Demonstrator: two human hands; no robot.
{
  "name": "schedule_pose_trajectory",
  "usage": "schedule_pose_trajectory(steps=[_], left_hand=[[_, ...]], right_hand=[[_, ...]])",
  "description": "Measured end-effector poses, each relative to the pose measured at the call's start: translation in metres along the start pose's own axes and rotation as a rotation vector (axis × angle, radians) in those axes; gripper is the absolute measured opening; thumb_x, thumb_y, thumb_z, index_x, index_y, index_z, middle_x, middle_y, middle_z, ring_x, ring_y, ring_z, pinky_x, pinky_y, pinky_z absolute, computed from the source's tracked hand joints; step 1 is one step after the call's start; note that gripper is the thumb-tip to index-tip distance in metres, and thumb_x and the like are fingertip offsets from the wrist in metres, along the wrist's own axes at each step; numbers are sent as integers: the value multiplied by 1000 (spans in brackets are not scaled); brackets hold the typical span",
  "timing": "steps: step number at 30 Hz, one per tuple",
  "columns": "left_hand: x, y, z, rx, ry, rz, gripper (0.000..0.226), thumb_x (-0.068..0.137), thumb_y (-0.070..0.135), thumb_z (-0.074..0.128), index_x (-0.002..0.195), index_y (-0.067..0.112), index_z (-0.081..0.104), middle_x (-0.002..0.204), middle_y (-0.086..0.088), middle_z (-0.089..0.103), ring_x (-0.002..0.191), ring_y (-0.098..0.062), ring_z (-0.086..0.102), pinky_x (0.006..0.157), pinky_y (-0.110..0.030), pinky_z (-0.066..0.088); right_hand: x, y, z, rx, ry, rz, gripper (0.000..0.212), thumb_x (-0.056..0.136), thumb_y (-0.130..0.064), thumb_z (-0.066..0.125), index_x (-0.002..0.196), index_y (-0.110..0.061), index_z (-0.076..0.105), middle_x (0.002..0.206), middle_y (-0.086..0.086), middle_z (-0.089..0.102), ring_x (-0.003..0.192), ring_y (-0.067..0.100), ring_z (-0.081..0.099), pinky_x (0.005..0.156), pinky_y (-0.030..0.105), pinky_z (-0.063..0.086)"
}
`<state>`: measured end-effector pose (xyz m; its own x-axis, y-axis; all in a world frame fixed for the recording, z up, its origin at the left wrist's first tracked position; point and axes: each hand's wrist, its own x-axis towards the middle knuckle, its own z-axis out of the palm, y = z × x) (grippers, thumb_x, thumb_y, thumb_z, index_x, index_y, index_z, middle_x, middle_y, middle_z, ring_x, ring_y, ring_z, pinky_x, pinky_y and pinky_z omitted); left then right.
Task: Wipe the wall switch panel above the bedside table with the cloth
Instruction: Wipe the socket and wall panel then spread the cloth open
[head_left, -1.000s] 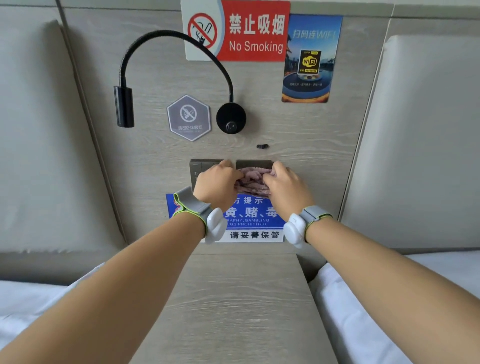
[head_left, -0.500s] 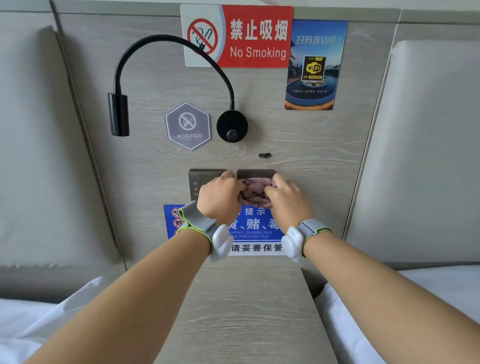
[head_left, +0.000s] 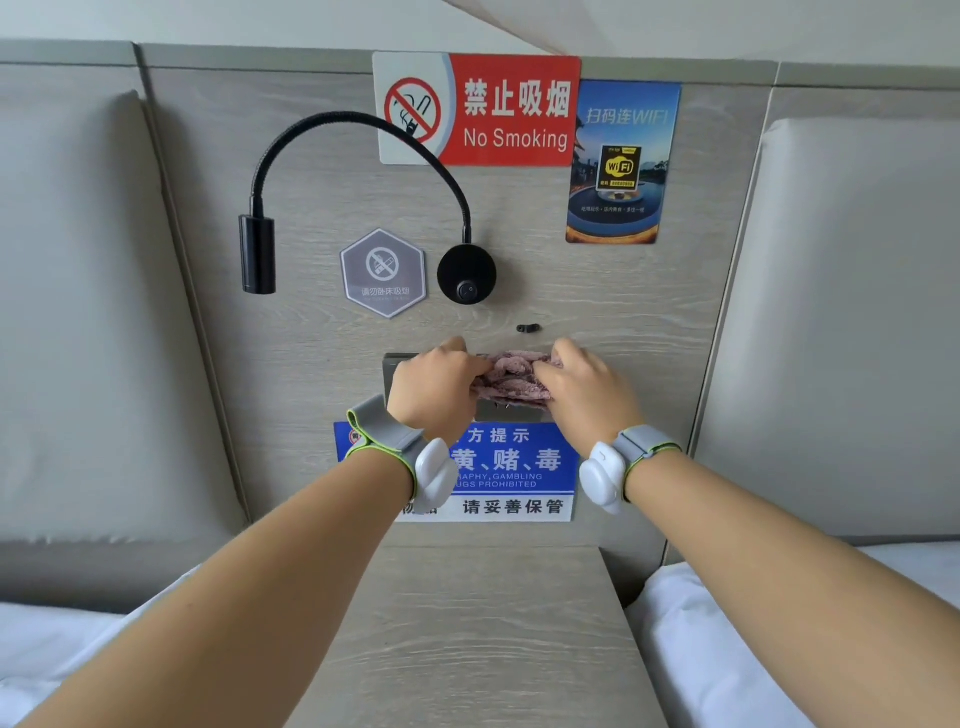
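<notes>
A bunched pinkish cloth (head_left: 511, 378) lies against the grey wall switch panel (head_left: 395, 366) on the wooden wall. My left hand (head_left: 434, 392) grips the cloth's left end and my right hand (head_left: 584, 392) grips its right end, with the cloth bunched between them. Most of the panel is hidden behind my hands and the cloth; only its left edge and a strip of its lower edge (head_left: 506, 413) show.
A black gooseneck reading lamp (head_left: 257, 254) and its round base (head_left: 466, 274) hang above the panel, beside a hexagonal sign (head_left: 383, 273). A blue notice (head_left: 511, 460) is below. The bedside table top (head_left: 483, 634) sits between white bedding (head_left: 701, 649) and padded headboards (head_left: 852, 322).
Both hands with the cloth have shifted slightly up the panel. The camera has tilted up, so the whole wall sits lower in view.
</notes>
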<state>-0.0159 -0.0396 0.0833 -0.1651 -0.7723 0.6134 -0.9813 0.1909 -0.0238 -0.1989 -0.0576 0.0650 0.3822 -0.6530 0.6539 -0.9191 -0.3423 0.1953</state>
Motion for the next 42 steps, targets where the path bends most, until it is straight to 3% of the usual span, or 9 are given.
schedule_pose_trajectory(steps=[5, 9, 13, 20, 29, 33, 37, 39, 42], left_hand=[[2, 2, 9, -72, -37, -59, 36, 91, 11, 55, 114, 33, 71, 107, 1, 60, 91, -30, 63, 65, -34, 40], [-4, 6, 18, -79, -103, -75, 47, 89, 5, 52, 119, 37, 70, 117, 2, 60, 102, -32, 63, 69, -33, 39], [-12, 7, 26, -37, -118, -69, 43, 89, 5, 53, 114, 34, 72, 111, 2, 60, 99, -31, 63, 67, -32, 37], [-19, 8, 40, 21, -155, -25, 36, 91, 6, 51, 110, 29, 73, 110, 1, 60, 98, -31, 64, 67, -31, 37], [-21, 4, 38, -9, -186, -9, 39, 94, 9, 51, 114, 36, 72, 113, 1, 59, 99, -33, 64, 68, -33, 41], [-27, -6, 34, -280, -156, -70, 48, 91, 3, 54, 120, 37, 72, 119, 0, 61, 104, -33, 62, 82, -37, 51], [-32, -4, 16, -514, -67, -156, 52, 79, -12, 52, 106, 24, 78, 116, -3, 63, 103, -29, 62, 87, -41, 53], [-34, -1, 3, -570, -27, -158, 51, 76, -15, 47, 99, 18, 78, 114, -5, 60, 102, -27, 59, 88, -40, 52], [-41, 2, -23, -660, 11, -143, 41, 75, -19, 47, 84, 10, 75, 105, -3, 52, 96, -24, 54, 85, -32, 50]], right_hand=[[3, -7, 9, 52, 30, 51, 29, 72, 17, 54, 67, -7, 39, 84, 14, 46, 67, 31, 47, 50, 33, 30], [-10, -12, 21, 46, -19, 40, 26, 77, 16, 47, 71, -9, 41, 98, 15, 51, 82, 34, 55, 56, 35, 32], [-17, -14, 27, 25, -44, 19, 27, 77, 16, 48, 71, -10, 43, 100, 14, 51, 83, 33, 56, 58, 35, 32], [-25, -16, 42, -59, -112, -23, 29, 50, 16, 73, 55, -7, 56, 77, 11, 54, 56, 30, 55, 42, 29, 31], [-30, -15, 28, -58, -167, -86, 30, 54, 17, 73, 63, -7, 56, 77, 12, 54, 54, 30, 55, 43, 30, 32], [-35, -14, 14, 3, -183, -51, 23, 81, -13, 70, 97, -14, 52, 103, 6, 52, 89, 27, 58, 59, 33, 44], [-42, -25, -11, -1, -137, -29, 57, 76, -67, 50, 95, -14, 56, 102, 4, 51, 95, 25, 52, 70, 36, 49], [-42, -32, -24, 54, -123, -24, 64, 75, -75, 38, 91, -16, 55, 100, 2, 52, 92, 24, 51, 77, 38, 48], [-40, -41, -53, 260, -112, 63, 44, 90, -61, 38, 86, -17, 44, 93, -1, 49, 82, 23, 48, 74, 38, 41]])
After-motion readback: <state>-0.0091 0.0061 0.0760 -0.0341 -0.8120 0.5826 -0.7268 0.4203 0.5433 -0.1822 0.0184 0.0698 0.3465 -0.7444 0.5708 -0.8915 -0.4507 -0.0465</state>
